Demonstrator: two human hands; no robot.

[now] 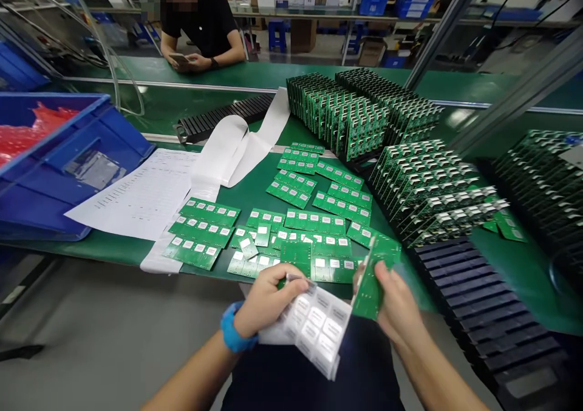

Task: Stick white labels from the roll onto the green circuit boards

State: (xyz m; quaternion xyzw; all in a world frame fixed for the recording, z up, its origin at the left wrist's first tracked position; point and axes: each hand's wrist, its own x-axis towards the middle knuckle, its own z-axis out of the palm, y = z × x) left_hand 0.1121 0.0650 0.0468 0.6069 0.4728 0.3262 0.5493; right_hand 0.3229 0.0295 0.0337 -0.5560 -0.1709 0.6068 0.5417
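Note:
My left hand (268, 298), with a blue wristband, is closed on a white sheet of labels (316, 329) held over my lap; its fingertips pinch at the sheet's top edge. My right hand (396, 305) grips a green circuit board (371, 277) held upright beside the sheet. Just beyond both hands, several green boards with white labels (314, 226) lie flat on the green table (113, 247).
Racks of upright boards (423, 186) fill the right side, above an empty black slotted rack (483, 314). A blue bin (59, 162), a printed paper (141, 192) and white backing strip (232, 150) lie left. A person in black (200, 28) leans on the far bench.

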